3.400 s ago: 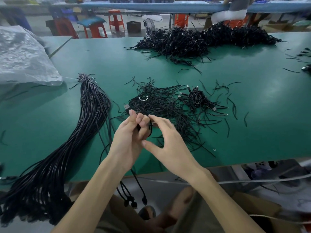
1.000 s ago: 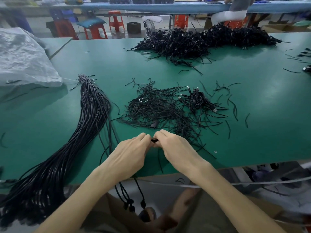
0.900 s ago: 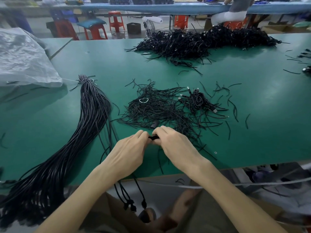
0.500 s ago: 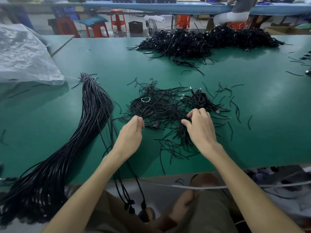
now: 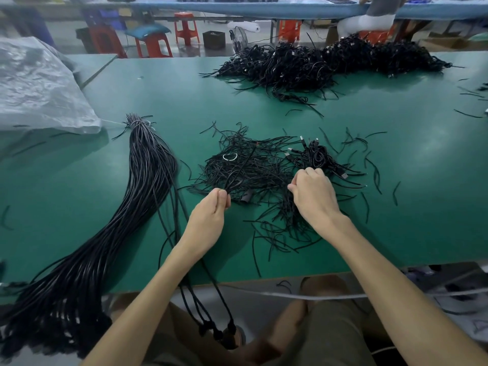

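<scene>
One strand (image 5: 238,171) is pinched in our left hand (image 5: 210,212); our right hand (image 5: 314,196) curls among the ties (image 5: 264,167); its hold we cannot tell.

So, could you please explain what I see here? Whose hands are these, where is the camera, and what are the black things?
There is no machine: a person works with bare hands. One camera, worn on the head, looks forward and down, so the arms enter from below. On the green table lie a long tied bundle of black cables at the left, a loose pile of short black strands in the middle, some coiled cables with plugs beside it, and a big cable heap at the far side. The left hand pinches one thin black strand that runs across the pile. The right hand rests curled on the strands; whether its fingers hold anything is hidden.
</scene>
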`<state>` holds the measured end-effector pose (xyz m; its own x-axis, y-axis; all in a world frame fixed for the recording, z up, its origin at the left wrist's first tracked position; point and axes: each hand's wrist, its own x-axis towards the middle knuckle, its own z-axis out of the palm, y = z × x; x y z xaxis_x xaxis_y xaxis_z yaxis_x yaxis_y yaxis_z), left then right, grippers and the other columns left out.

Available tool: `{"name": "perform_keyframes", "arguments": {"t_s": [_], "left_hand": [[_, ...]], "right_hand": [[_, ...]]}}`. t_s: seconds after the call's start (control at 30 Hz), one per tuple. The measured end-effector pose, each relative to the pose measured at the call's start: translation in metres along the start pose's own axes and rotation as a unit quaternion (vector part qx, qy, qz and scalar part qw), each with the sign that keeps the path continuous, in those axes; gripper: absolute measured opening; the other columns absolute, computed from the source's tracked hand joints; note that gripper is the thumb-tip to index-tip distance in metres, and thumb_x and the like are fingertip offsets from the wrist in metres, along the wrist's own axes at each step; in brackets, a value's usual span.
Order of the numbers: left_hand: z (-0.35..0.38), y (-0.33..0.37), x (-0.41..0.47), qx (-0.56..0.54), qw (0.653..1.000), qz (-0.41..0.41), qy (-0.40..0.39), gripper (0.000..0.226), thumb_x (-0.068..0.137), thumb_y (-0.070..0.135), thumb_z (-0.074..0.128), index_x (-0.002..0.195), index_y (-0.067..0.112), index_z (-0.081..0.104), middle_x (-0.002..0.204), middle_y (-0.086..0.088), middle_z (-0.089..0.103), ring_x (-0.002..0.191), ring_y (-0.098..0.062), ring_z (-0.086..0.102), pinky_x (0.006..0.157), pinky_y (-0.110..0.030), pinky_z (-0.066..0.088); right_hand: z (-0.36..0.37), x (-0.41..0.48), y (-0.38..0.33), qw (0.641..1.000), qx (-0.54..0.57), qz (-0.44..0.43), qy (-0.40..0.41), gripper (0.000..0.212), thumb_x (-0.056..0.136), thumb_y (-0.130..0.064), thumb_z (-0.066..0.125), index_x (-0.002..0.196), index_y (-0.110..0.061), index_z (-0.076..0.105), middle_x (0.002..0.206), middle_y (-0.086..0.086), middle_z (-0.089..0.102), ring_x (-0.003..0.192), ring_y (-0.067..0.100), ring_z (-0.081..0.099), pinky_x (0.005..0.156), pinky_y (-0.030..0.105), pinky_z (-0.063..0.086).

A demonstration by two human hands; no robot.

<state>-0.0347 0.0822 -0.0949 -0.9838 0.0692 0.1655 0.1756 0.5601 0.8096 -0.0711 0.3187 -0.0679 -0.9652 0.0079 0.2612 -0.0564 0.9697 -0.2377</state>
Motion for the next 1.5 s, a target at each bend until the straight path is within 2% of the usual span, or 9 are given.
{"name": "perform_keyframes", "arguments": {"t_s": [0.4, 0.6, 0.73, 0.83, 0.97, 1.03, 1.13, 1.3, 1.5], "left_hand": [[0.001, 0.0, -0.002, 0.025, 1.0, 0.003, -0.005, 0.041, 0.111, 0.039, 0.024, 0.084, 0.018, 0.048, 0.074, -0.001, 0.046, 0.069, -0.021, 0.044, 0.068, -0.041, 0.039], [0.002, -0.003, 0.0, 0.018, 1.0, -0.001, -0.007, 0.042, 0.111, 0.04, 0.024, 0.085, 0.018, 0.049, 0.073, 0.003, 0.044, 0.065, -0.015, 0.04, 0.066, -0.036, 0.036], [0.002, -0.006, 0.001, 0.016, 1.0, 0.0, -0.005, 0.043, 0.11, 0.045, 0.024, 0.082, 0.023, 0.048, 0.072, 0.005, 0.045, 0.063, -0.01, 0.04, 0.065, -0.033, 0.036], [0.002, -0.007, 0.002, 0.006, 1.0, 0.003, -0.004, 0.043, 0.11, 0.049, 0.026, 0.081, 0.024, 0.048, 0.07, 0.006, 0.045, 0.061, -0.011, 0.04, 0.062, -0.033, 0.035], [0.003, -0.005, 0.003, 0.009, 1.0, 0.016, 0.008, 0.04, 0.111, 0.044, 0.028, 0.077, 0.027, 0.044, 0.069, 0.009, 0.043, 0.063, -0.012, 0.04, 0.063, -0.034, 0.033], [0.002, -0.004, 0.002, 0.011, 1.0, 0.021, 0.008, 0.041, 0.111, 0.042, 0.028, 0.077, 0.025, 0.042, 0.069, 0.007, 0.043, 0.063, -0.014, 0.04, 0.063, -0.037, 0.033], [0.001, -0.001, 0.001, 0.024, 1.0, 0.019, 0.0, 0.042, 0.11, 0.044, 0.027, 0.079, 0.022, 0.044, 0.07, 0.003, 0.048, 0.065, -0.019, 0.045, 0.066, -0.043, 0.039], [0.001, 0.007, -0.006, 0.073, 0.996, 0.039, -0.024, 0.044, 0.103, 0.053, 0.02, 0.084, 0.022, 0.046, 0.075, 0.002, 0.056, 0.074, -0.025, 0.055, 0.074, -0.046, 0.047], [-0.001, 0.008, -0.006, 0.008, 0.999, 0.032, -0.037, 0.057, 0.107, 0.054, 0.023, 0.099, 0.01, 0.06, 0.095, -0.006, 0.069, 0.094, -0.03, 0.064, 0.089, -0.053, 0.05]], "right_hand": [[-0.003, 0.008, -0.006, 0.99, 0.122, 0.052, -0.053, 0.014, 0.097, -0.024, 0.068, 0.09, -0.012, 0.068, 0.099, 0.006, 0.063, 0.108, 0.025, 0.053, 0.09, 0.04, 0.048], [-0.004, 0.008, -0.009, 0.968, 0.239, 0.051, 0.052, 0.01, 0.1, -0.021, 0.062, 0.093, -0.015, 0.064, 0.103, -0.002, 0.06, 0.11, 0.021, 0.044, 0.098, 0.034, 0.033], [-0.015, 0.003, -0.023, 0.931, 0.343, 0.02, 0.124, 0.009, 0.099, -0.021, 0.064, 0.093, -0.014, 0.063, 0.097, -0.005, 0.062, 0.101, 0.016, 0.048, 0.102, 0.042, 0.037], [-0.026, -0.008, -0.044, 0.916, 0.36, -0.04, 0.171, 0.007, 0.098, -0.023, 0.064, 0.093, -0.019, 0.06, 0.094, -0.009, 0.061, 0.098, 0.012, 0.051, 0.1, 0.02, 0.03], [-0.026, -0.026, -0.074, 0.925, 0.36, -0.093, 0.081, 0.011, 0.096, -0.028, 0.067, 0.095, -0.018, 0.06, 0.09, -0.012, 0.063, 0.089, 0.012, 0.058, 0.095, 0.021, 0.033], [-0.021, -0.035, -0.086, 0.896, 0.44, -0.064, 0.018, 0.015, 0.095, -0.021, 0.071, 0.096, -0.015, 0.057, 0.084, -0.006, 0.064, 0.074, 0.014, 0.064, 0.081, 0.026, 0.048], [-0.009, -0.041, -0.095, 0.856, 0.516, 0.02, -0.026, 0.025, 0.092, -0.018, 0.075, 0.098, -0.013, 0.051, 0.078, 0.0, 0.064, 0.054, 0.011, 0.061, 0.06, 0.017, 0.048], [0.003, -0.04, -0.097, 0.842, 0.529, 0.105, -0.022, 0.033, 0.09, -0.022, 0.078, 0.097, -0.012, 0.047, 0.075, 0.0, 0.062, 0.048, 0.006, 0.058, 0.057, 0.014, 0.045], [0.006, -0.042, -0.104, 0.829, 0.547, 0.115, 0.004, 0.037, 0.088, -0.025, 0.08, 0.094, -0.014, 0.045, 0.073, -0.001, 0.062, 0.048, 0.003, 0.056, 0.057, 0.014, 0.046]]}}
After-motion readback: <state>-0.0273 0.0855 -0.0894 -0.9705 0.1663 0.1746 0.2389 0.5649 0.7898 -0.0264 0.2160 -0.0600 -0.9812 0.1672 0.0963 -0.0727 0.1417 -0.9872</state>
